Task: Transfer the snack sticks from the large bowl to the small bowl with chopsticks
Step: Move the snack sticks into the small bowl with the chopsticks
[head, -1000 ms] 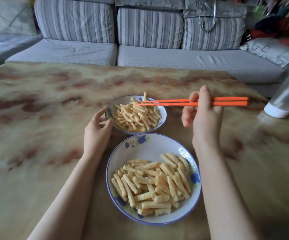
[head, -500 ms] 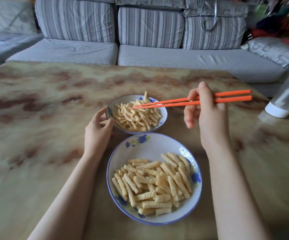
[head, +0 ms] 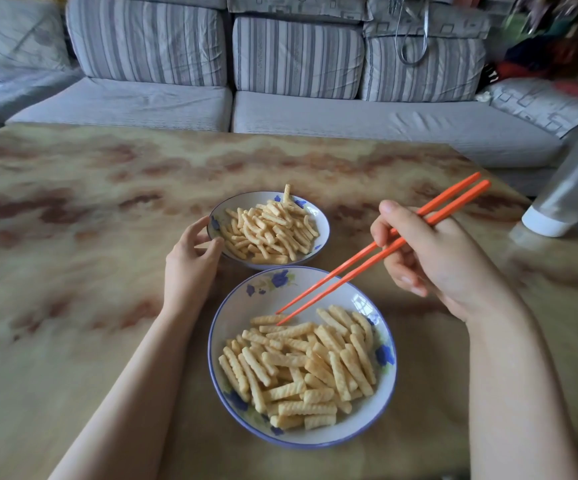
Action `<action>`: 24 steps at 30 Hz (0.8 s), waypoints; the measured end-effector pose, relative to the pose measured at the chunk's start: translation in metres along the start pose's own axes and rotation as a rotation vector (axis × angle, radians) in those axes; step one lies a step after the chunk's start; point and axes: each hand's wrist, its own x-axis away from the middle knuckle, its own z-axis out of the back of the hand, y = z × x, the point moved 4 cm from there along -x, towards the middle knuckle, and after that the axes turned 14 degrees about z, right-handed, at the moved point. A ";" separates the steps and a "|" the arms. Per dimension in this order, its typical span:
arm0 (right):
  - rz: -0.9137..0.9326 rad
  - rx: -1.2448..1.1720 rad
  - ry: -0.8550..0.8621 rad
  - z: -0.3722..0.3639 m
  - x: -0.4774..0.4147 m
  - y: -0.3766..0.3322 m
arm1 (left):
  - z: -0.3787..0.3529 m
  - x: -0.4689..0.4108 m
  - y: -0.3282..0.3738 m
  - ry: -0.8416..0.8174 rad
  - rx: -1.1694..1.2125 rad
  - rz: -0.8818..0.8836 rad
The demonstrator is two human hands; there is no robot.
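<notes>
Snack sticks (head: 301, 368) fill the near half of the large bowl (head: 242, 306), which sits at 6 o'clock on a glossy table (head: 73, 237) with a mottled tan and brown marble pattern. More of them are heaped in the small bowl (head: 322, 225), just beyond at 12 o'clock, the two rims almost touching. Both bowls are white with a blue edge and blue flowers.

A grey striped sofa (head: 349, 116) runs along the far side of the table, its back cushions upright. A pale container with a white base (head: 557, 209) stands at the table's 3 o'clock edge. Dark, blurred clutter sits at 1 o'clock in the room.

In the large bowl the snack sticks lie flat in mixed directions: many on the right side run from 11 to 5 o'clock, while those nearest the person lie close to 9 to 3. One stick in the small bowl (head: 286, 194) stands upright against the far rim.

The right hand (head: 443, 261) grips the orange chopsticks (head: 377, 251), whose long axis runs from 2 o'clock down to 8 o'clock. Their tips sit slightly apart at the far edge of the pile, and contact with a stick cannot be told. The left hand (head: 190, 265) curls its thumb and fingers around the small bowl's rim at 9 o'clock.
</notes>
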 end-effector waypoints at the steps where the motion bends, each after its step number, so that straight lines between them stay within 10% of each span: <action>1: -0.004 -0.003 0.002 -0.001 0.000 0.001 | 0.000 0.000 0.000 -0.001 0.001 0.000; 18: 0.128 -0.280 0.576 -0.006 -0.016 0.008 | -0.001 -0.001 -0.001 0.001 0.017 0.004; 24: 0.117 -0.174 0.496 -0.037 -0.025 0.024 | 0.000 0.000 0.001 0.001 0.020 -0.001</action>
